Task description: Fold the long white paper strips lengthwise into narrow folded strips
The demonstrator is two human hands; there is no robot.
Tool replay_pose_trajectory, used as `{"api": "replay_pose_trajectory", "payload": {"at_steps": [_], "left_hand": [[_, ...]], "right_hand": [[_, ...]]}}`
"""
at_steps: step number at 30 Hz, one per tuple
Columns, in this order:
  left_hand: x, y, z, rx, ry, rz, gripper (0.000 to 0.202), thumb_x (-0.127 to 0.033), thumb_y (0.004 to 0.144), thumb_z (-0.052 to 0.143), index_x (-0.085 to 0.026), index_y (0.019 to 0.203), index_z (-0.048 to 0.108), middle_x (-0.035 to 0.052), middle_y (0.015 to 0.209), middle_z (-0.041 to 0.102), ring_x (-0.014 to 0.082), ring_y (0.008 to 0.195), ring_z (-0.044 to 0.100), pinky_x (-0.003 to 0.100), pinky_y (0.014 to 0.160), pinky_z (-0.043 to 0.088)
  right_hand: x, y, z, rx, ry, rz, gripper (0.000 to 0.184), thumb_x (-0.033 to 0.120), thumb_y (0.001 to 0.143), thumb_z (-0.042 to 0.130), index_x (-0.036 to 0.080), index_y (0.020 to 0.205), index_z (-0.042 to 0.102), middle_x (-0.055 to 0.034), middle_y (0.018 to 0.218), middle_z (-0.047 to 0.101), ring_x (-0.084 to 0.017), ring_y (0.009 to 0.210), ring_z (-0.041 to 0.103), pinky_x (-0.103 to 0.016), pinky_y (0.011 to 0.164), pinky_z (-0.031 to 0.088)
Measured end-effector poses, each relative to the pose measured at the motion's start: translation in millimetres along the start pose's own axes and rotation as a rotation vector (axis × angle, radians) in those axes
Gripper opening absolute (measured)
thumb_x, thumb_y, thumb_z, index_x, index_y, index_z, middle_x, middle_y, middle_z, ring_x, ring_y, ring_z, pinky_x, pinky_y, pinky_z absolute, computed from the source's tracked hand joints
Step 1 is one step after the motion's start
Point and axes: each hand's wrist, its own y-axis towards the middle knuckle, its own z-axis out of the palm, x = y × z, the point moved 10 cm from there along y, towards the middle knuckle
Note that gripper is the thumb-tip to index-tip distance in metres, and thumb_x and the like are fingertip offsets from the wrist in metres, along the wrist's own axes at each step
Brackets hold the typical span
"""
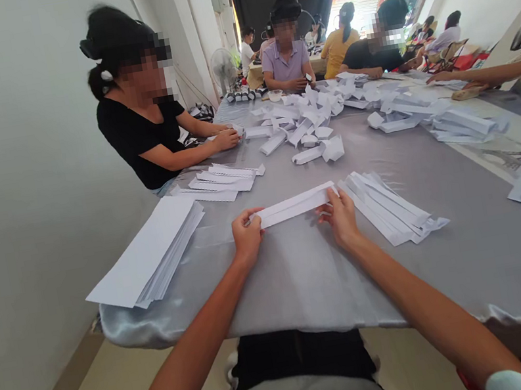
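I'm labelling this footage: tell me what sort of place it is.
Probably a small handwork workshop: people sit around a cloth-covered table bearing heaped folded paper pieces and a stack of long paper sheets.

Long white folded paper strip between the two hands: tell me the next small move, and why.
I'd probably slide the right hand along the long white folded paper strip to press its crease: a lengthwise fold line shows, and the left hand steadies the other end. Similar narrow white folded strips lie fanned just beyond the right hand.
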Motion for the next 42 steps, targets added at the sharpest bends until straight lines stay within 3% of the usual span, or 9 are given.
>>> {"api": "replay_pose_trajectory", "payload": {"at_steps": [4, 8, 11, 16, 19, 22, 28, 36, 42], "left_hand": [[2, 2, -9.5, -0.089, -0.084, 0.001, 0.050, -0.021, 0.070, 0.066, -0.018, 0.120, 0.067, -0.0025, 0.080, 0.060, 0.0069, 0.051, 0.048, 0.018, 0.039, 0.032], [5, 9, -25.5, -0.226, -0.230, 0.053, 0.060, -0.023, 0.073, 0.076, -0.021, 0.128, 0.051, -0.0007, 0.092, 0.067, 0.0079, 0.058, 0.055, 0.019, 0.046, 0.041], [1, 12, -34.3, -0.288, -0.273, 0.114, 0.064, -0.030, 0.078, 0.081, -0.023, 0.129, 0.044, -0.0024, 0.090, 0.065, 0.0089, 0.062, 0.060, 0.021, 0.056, 0.050], [-6, 9, -25.2, -0.230, -0.233, 0.206, 0.074, -0.032, 0.079, 0.081, -0.026, 0.139, 0.038, 0.0057, 0.108, 0.069, 0.0166, 0.085, 0.070, 0.026, 0.067, 0.057], [-2, 7, -11.2, -0.150, -0.156, 0.220, 0.072, -0.022, 0.076, 0.079, -0.025, 0.139, 0.043, 0.0063, 0.107, 0.070, 0.0165, 0.082, 0.069, 0.026, 0.066, 0.055], [4, 8, -4.7, -0.120, -0.096, 0.221, 0.058, -0.013, 0.072, 0.075, -0.022, 0.125, 0.053, 0.0049, 0.101, 0.071, 0.0154, 0.075, 0.069, 0.025, 0.064, 0.053], [10, 14, -4.4, -0.097, -0.096, 0.167, 0.030, -0.007, 0.068, 0.065, -0.019, 0.095, 0.060, 0.0022, 0.084, 0.068, 0.0154, 0.067, 0.067, 0.026, 0.059, 0.052], [9, 15, -6.7, -0.115, -0.176, 0.167, 0.019, -0.009, 0.066, 0.062, -0.019, 0.083, 0.061, 0.0000, 0.075, 0.066, 0.0132, 0.062, 0.063, 0.024, 0.058, 0.048], [15, 17, -12.9, -0.165, -0.232, 0.149, 0.013, -0.014, 0.069, 0.059, -0.020, 0.080, 0.057, -0.0013, 0.071, 0.062, 0.0127, 0.057, 0.058, 0.023, 0.053, 0.044]], "right_hand": [[-1, 4, -9, -0.061, -0.021, -0.032, 0.047, 0.054, 0.077, 0.084, 0.026, 0.098, 0.053, 0.0048, 0.079, 0.062, -0.010, 0.055, 0.062, -0.020, 0.040, 0.051], [-11, 3, -4, 0.006, -0.086, 0.018, 0.047, 0.045, 0.075, 0.085, 0.025, 0.104, 0.053, 0.0049, 0.079, 0.063, -0.015, 0.060, 0.070, -0.024, 0.044, 0.059], [-19, -1, 5, 0.078, -0.095, 0.069, 0.047, 0.040, 0.076, 0.085, 0.025, 0.107, 0.052, 0.0037, 0.081, 0.066, -0.019, 0.065, 0.076, -0.030, 0.050, 0.066], [-18, -7, 12, 0.092, 0.023, 0.058, 0.050, 0.033, 0.077, 0.087, 0.025, 0.111, 0.051, 0.0076, 0.077, 0.062, -0.025, 0.081, 0.082, -0.035, 0.064, 0.071], [-21, -5, 13, 0.059, 0.073, 0.073, 0.049, 0.026, 0.075, 0.088, 0.024, 0.108, 0.051, 0.0092, 0.076, 0.058, -0.025, 0.085, 0.083, -0.033, 0.066, 0.071], [-27, -2, 21, 0.042, 0.095, 0.107, 0.046, 0.019, 0.077, 0.085, 0.024, 0.105, 0.050, 0.0082, 0.080, 0.062, -0.024, 0.085, 0.083, -0.033, 0.067, 0.071], [-36, 14, 73, 0.083, 0.083, 0.109, 0.036, 0.009, 0.082, 0.069, 0.024, 0.107, 0.046, 0.0063, 0.084, 0.066, -0.023, 0.081, 0.083, -0.037, 0.071, 0.072], [-66, 43, 172, 0.187, -0.008, 0.127, 0.033, 0.004, 0.084, 0.054, 0.025, 0.106, 0.042, 0.0081, 0.081, 0.060, -0.020, 0.076, 0.082, -0.035, 0.068, 0.072], [-91, 52, 221, 0.290, -0.225, 0.094, 0.029, 0.011, 0.086, 0.051, 0.027, 0.107, 0.039, 0.0086, 0.080, 0.055, -0.018, 0.071, 0.080, -0.029, 0.058, 0.067]]}}
